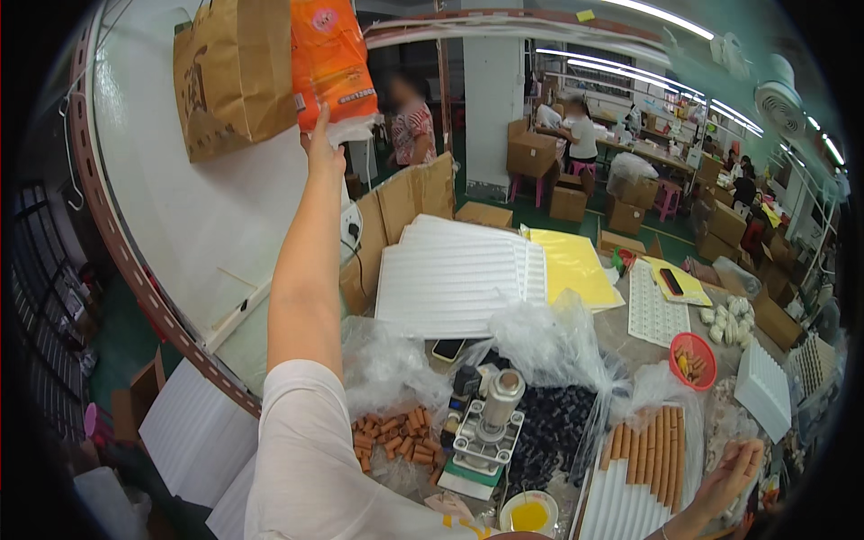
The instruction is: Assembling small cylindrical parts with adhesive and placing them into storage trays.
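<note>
Right hand (733, 475) at 4 o'clock, fingers bunched together; left hand (322, 148) towards 11, at the lower end of the orange packet (331, 58), grip unclear; packet at 11, beside paper bag (236, 81); probably light, soft, slick; best held low, both sides.

Orange package (331, 63): round pink emblem (325, 19) near top; slanted line of print (352, 97) low on front, too small to read surely. Brown paper bag (238, 85): large dark characters (192, 81) down left side, brush-like, not legible. Yellow tag (586, 15) at overhead rail (504, 15): too small to tell lettering.
</note>
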Available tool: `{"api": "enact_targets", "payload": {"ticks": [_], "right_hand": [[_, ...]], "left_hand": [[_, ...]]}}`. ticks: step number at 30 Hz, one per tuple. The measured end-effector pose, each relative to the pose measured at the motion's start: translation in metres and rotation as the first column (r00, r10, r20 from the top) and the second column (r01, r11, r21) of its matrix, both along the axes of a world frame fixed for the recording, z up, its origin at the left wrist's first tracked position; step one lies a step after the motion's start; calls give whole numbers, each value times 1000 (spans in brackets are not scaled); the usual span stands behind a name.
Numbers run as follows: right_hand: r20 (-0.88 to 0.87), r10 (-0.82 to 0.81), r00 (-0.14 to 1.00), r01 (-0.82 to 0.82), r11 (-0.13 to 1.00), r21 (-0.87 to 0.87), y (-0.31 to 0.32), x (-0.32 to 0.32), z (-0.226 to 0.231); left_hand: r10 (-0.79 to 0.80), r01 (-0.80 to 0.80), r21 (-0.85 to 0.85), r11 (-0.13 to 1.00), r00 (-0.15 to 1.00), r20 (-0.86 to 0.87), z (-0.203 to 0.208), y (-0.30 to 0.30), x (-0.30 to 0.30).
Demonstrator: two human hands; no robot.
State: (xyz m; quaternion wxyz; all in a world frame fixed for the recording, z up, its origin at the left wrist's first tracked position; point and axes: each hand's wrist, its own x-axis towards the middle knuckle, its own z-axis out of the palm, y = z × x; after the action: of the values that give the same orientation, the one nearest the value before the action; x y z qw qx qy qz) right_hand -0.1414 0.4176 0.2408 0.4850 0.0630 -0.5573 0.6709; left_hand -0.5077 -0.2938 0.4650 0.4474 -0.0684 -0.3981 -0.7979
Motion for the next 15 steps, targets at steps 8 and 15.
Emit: {"api": "enact_targets", "payload": {"ticks": [8, 15], "right_hand": [[-23, -15, 1000, 15, 1000, -24, -12, 64, -51], [-42, -50, 998, 50, 999, 14, -53, 141, -82]], "left_hand": [[-39, -76, 300, 951, 933, 358, -86, 2, 41], [-163, 70, 330, 941, 950, 264, -135, 61, 160]]}}
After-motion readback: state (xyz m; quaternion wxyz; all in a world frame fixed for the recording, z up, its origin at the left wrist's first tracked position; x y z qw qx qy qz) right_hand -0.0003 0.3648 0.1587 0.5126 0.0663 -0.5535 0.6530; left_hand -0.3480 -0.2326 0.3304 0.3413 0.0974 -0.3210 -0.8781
